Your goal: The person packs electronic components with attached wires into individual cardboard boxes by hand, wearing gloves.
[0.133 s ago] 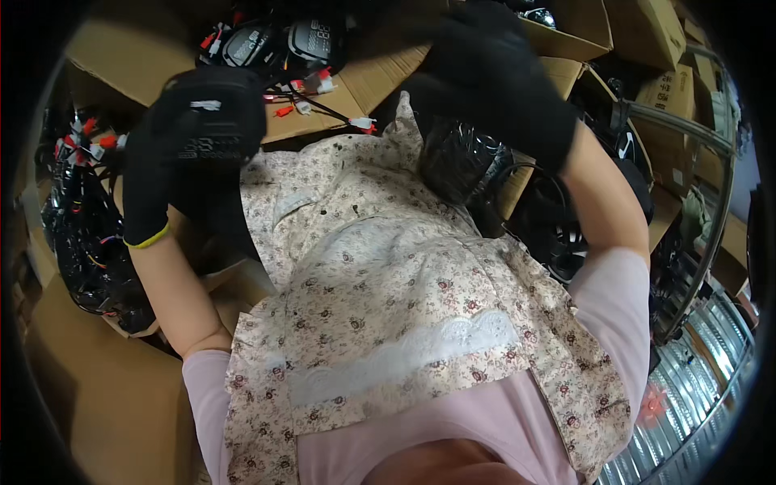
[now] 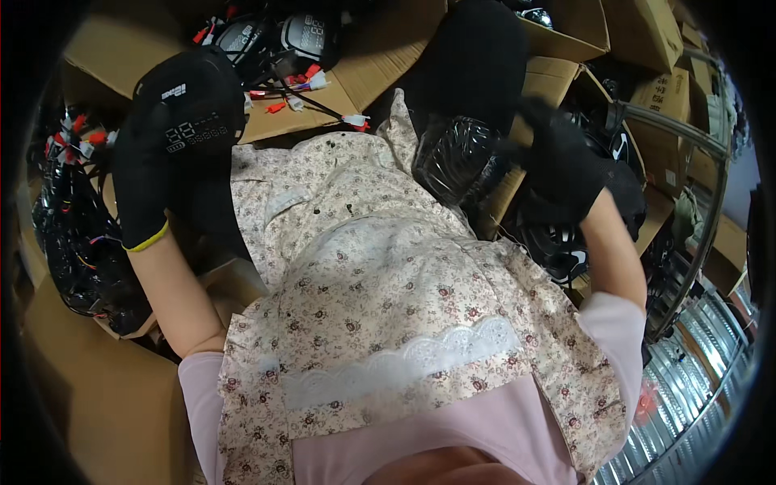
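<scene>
We locate the black display unit [image 2: 194,105] at the upper left, above our left thigh and apart from the apron [image 2: 404,307]; its rounded face, with pale display segments, is turned toward us. Our left hand [image 2: 144,166], in a black glove, is closed around the unit's left and lower edge; the fingers behind the housing are hidden, so we cannot tell how far they wrap. Our right hand [image 2: 562,166], also gloved, is slightly blurred near the open carton [image 2: 554,74]; its thumb and forefinger stand apart, with nothing visible between them. We judge the unit to be light, with a stiff plastic housing; the smooth face may slip against fabric and scratch easily. We advise holding it by the rim at 2 opposite sides, keeping pressure off the face; we cannot tell whether a cable leads from its back. Beyond it lie 2 similar display units [image 2: 305,36] with red and white connectors [image 2: 311,78]; a plastic-wrapped black bundle [image 2: 457,162] sits between the apron and our right hand.
</scene>
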Available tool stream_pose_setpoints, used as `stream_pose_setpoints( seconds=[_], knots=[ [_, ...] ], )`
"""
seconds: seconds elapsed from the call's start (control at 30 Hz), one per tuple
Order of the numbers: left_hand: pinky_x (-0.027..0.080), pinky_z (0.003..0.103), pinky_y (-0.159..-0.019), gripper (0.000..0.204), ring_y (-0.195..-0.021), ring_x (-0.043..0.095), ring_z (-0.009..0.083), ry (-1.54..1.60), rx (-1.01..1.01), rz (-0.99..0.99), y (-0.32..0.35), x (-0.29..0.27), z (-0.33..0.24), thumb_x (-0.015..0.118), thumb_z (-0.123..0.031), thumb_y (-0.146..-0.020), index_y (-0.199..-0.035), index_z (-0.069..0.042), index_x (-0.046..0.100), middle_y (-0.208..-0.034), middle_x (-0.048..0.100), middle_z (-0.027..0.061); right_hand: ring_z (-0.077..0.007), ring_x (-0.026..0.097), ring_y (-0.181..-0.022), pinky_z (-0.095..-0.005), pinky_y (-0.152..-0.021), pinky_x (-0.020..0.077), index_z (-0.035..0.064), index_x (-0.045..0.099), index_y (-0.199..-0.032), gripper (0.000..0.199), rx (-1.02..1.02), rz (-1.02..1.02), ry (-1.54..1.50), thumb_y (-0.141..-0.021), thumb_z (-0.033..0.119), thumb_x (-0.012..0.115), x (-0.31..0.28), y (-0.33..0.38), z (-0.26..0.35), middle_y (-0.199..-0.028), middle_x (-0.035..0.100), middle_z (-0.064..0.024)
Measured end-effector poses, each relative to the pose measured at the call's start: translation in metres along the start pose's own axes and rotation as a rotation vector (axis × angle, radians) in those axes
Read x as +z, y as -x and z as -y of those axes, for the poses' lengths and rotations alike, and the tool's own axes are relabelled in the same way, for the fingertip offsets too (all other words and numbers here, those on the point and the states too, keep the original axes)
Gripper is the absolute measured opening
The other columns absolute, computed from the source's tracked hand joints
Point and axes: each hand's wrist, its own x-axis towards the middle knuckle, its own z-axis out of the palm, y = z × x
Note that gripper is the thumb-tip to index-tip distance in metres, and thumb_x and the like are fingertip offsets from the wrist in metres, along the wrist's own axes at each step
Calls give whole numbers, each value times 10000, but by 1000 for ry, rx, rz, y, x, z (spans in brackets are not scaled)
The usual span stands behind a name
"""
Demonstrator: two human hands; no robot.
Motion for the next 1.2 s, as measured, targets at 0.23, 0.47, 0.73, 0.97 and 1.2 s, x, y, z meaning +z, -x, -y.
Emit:
stream_pose_setpoints(
  seconds=[0.23,0.47,0.73,0.97,1.2],
  knots=[
    [444,319,-995,357,-1143,568,178,318,15,49,-10,-4,14,520,-158,-989,-1304,7,545,-1270,595,96,-346,643,-943,-406,-810,524,50,611,-1186,505,-108,-41,-164,-710,133,758,11,22,41,-1065,652,-168],
    [430,352,-1034,364,-1183,544,194,400,169,4,2,-2,16,447,-161,-1023,-1343,3,504,-1322,556,101,-332,639,-834,-384,-758,512,11,614,-1171,447,24,454,-430,-798,199,773,4,19,38,-940,662,-173],
    [505,349,-861,331,-1019,643,228,199,196,-359,12,5,18,577,-271,-957,-1137,-8,665,-1150,671,100,-142,615,-859,-285,-757,492,4,599,-1178,406,-30,299,-1211,-827,152,739,-36,-77,84,-967,666,-41],
    [457,301,-863,287,-976,621,219,-691,519,-659,25,34,-12,616,-212,-927,-1101,7,676,-1112,659,111,-121,542,-1107,-304,-978,426,27,523,-1298,460,-208,204,-1666,-914,233,670,41,-173,164,-1205,599,-44],
    [446,258,-919,366,-1022,578,104,311,300,-396,29,35,10,513,-253,-1011,-1249,12,593,-1095,659,64,-113,530,-1113,-296,-981,413,30,516,-1306,471,-182,175,-1532,-914,234,678,77,-185,162,-1231,591,-29]
  ],
)
